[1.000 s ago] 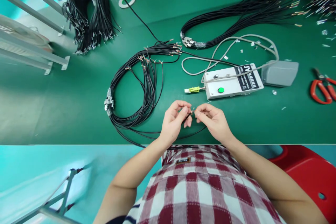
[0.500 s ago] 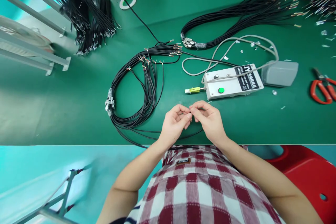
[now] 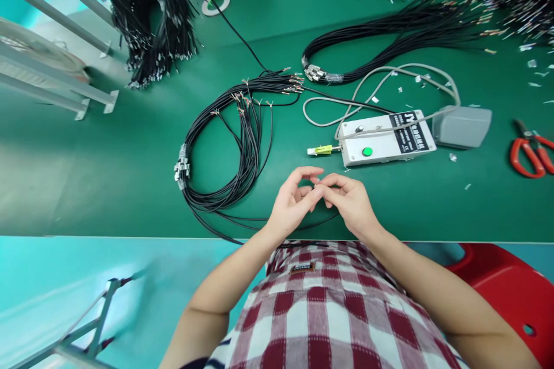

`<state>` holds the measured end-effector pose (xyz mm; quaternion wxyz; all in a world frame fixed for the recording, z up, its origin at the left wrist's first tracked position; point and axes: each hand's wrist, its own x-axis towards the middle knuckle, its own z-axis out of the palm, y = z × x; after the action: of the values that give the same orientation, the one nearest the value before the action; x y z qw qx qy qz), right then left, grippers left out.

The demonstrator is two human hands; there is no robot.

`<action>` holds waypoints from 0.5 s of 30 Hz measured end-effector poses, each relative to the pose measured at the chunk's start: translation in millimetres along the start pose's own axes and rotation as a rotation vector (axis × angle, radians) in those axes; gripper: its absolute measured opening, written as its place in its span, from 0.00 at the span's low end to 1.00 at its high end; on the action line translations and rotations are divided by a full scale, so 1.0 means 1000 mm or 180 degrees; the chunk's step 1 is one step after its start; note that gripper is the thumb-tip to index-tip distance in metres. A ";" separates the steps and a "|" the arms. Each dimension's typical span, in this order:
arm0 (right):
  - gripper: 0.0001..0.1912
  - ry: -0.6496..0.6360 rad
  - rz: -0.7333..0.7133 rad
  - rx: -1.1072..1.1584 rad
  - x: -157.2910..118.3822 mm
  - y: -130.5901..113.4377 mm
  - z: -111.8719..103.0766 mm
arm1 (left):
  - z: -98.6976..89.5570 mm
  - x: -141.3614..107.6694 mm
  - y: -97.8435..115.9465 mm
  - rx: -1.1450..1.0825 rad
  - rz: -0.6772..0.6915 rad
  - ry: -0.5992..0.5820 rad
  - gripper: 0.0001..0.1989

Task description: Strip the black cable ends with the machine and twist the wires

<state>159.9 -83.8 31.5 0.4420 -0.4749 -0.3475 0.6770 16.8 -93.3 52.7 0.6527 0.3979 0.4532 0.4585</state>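
My left hand (image 3: 293, 200) and my right hand (image 3: 351, 203) meet fingertip to fingertip near the table's front edge. Both pinch the end of a black cable, largely covered by the fingers; the left index finger is raised a little. Left of them a coiled bundle of black cables (image 3: 246, 155) lies on the green table, with bare copper ends at its top and metal connectors at its left side. Just beyond my hands is a white box (image 3: 376, 153) with a green button and a yellow-green tip (image 3: 322, 150) pointing left.
Behind lie another black cable bundle (image 3: 346, 29) and a tape roll (image 3: 215, 4). Red-handled pliers (image 3: 527, 157) and a grey block (image 3: 462, 127) are on the right. More cables hang at the back left (image 3: 171, 34). A red chair (image 3: 506, 294) stands at my right.
My left index finger has lifted and stretched out over the pinch. My hands have shifted slightly right and down, still together. The whole view has moved a little.
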 end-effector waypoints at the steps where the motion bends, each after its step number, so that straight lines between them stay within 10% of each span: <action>1: 0.15 -0.0030 -0.0057 -0.0044 -0.001 0.000 -0.001 | 0.001 0.002 0.000 0.0045 0.0036 -0.0047 0.15; 8: 0.15 -0.0129 -0.0707 -0.0712 -0.004 0.002 -0.007 | 0.006 0.008 -0.011 -0.0138 0.0127 0.0374 0.12; 15: 0.07 -0.0082 -0.1418 -0.1935 -0.004 0.003 -0.012 | 0.001 -0.003 -0.019 0.1496 0.0836 0.0787 0.06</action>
<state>170.9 -87.8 26.4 0.4129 -0.4887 -0.6329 0.4361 21.7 -101.1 36.3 0.4176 0.5345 0.5677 0.4665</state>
